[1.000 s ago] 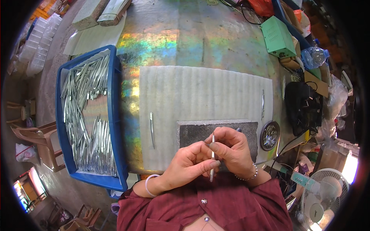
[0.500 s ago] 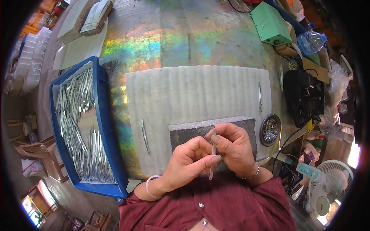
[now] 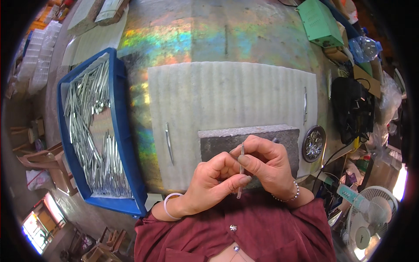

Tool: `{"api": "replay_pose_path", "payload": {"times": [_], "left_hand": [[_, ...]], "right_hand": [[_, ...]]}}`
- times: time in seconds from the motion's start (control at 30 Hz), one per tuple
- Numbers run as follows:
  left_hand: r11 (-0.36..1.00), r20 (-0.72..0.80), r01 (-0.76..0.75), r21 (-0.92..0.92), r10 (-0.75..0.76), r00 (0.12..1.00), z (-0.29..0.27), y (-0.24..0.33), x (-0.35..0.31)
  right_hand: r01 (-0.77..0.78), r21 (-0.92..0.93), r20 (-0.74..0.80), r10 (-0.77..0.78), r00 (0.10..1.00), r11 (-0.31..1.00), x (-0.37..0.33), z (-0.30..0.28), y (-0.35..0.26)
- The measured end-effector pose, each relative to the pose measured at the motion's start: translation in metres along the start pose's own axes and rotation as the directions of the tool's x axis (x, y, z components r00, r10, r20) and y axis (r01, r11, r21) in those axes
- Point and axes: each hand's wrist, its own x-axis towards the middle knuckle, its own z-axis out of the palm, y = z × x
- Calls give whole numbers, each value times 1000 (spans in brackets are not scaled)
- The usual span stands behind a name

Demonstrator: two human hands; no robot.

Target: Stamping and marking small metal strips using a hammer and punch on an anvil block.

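metal rod, pinched by left hand and right hand, block beneath, dish nearby

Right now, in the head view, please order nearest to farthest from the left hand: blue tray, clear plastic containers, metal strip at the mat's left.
From the left hand:
1. Metal strip, to its left.
2. Blue tray, farther left.
3. Clear plastic containers, far upper left.

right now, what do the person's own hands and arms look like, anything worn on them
Both hands are bare, with no gloves. The left hand has a smooth, pale round bangle at its wrist; the right hand has a bracelet of small, shiny, silvery beads at its wrist. The dark red sleeves stop short of the wrists.
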Motion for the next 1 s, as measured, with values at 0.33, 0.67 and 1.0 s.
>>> {"api": "replay_pose_path", "payload": {"times": [0.33, 0.67, 1.0], "left_hand": [[996, -20, -73, -53, 72, 997, -17, -2, -13], [982, 139, 11, -186, 15, 990, -33, -4, -23], [972, 183, 98, -211, -59, 981, -38, -6, -28]], "right_hand": [[-62, -39, 67, 65, 996, 997, 10, 21, -4], [-80, -134, 69, 90, 994, 988, 11, 31, -2], [-119, -112, 75, 127, 989, 987, 11, 39, -1]]}}
